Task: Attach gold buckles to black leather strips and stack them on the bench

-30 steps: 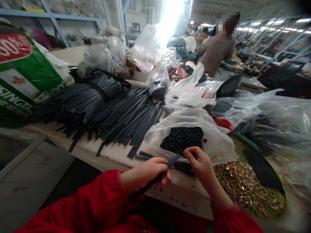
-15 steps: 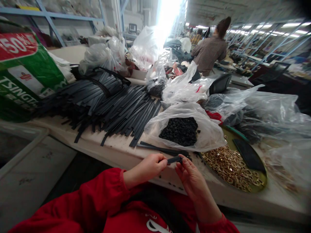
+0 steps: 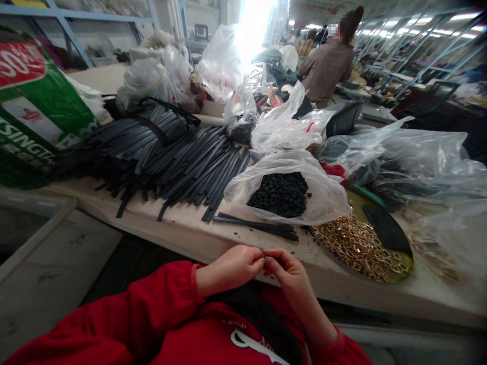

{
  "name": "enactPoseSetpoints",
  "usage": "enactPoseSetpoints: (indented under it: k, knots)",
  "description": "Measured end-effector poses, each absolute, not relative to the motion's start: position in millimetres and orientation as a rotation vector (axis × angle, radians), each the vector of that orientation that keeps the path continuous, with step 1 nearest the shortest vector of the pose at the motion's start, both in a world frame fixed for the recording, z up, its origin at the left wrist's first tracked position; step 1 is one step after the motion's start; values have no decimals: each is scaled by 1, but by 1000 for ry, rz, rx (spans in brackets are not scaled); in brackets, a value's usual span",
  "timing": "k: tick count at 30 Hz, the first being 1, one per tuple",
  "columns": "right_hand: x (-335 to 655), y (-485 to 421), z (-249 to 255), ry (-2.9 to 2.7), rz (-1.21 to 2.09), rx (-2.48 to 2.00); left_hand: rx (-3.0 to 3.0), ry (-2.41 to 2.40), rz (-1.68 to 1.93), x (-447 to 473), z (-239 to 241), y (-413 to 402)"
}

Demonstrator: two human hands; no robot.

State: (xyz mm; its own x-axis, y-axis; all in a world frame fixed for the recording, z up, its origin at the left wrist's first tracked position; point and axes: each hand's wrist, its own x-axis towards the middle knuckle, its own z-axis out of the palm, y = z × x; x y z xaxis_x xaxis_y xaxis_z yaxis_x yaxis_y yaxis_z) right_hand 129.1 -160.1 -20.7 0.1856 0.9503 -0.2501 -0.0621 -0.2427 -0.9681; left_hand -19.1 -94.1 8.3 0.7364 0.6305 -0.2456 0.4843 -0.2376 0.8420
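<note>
My left hand (image 3: 234, 267) and my right hand (image 3: 292, 276) meet in front of my chest, just off the table's front edge. Both are closed in a pinch with fingertips touching. Between them only a tiny dark bit of a black strap (image 3: 264, 256) shows; the fingers cover the rest. Beyond my hands, a few loose black straps (image 3: 258, 225) lie on the table, beside a clear plastic bag (image 3: 327, 200) holding small black pieces (image 3: 279, 195). To the right, a round gold-coloured tray (image 3: 405, 263) carries a heap of gold metal rings (image 3: 357, 248) and a flat black piece (image 3: 388, 228).
A large pile of black straps (image 3: 198, 167) covers the left of the white table (image 3: 182, 228). A green printed bag (image 3: 41, 116) stands at far left. Filled plastic bags (image 3: 422, 157) crowd the back and right. A person in brown (image 3: 327, 68) stands beyond.
Half a second ago a length of black strap spanned the gap between my hands. My right hand has moved left to meet my left, and the strap is now almost wholly covered.
</note>
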Motion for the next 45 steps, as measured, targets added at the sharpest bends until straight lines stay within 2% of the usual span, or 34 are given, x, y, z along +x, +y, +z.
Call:
enactPoseSetpoints:
  k: [5,8,13,16,20,26,34,37,41,45]
  knots:
    - [148,-154,-24,-636,1284,-1420,1627,765,-84,-27,12,-86]
    - [140,-151,-28,-500,1333,-1335,1643,799,-13,-25,9,-81]
    - [131,-146,-30,-766,1296,-1351,1474,819,141,-13,-1,-74]
    - [182,-140,-25,-1063,986,-1598,1344,748,143,-7,-3,-66]
    - [274,-119,-24,-1497,69,-2457,1196,827,85,5,-2,-59]
    - [305,-87,-39,-1626,-42,-2717,1008,916,76,18,9,-59]
    - [315,-100,-37,-1632,-79,-2641,843,857,121,7,14,-64]
    - [301,-115,-28,-1348,183,-2330,824,815,124,2,15,-67]
    - [227,-133,-13,-697,976,-1690,907,751,152,-2,12,-75]
    - [145,-140,-5,-367,1312,-1280,1269,834,282,-4,8,-81]
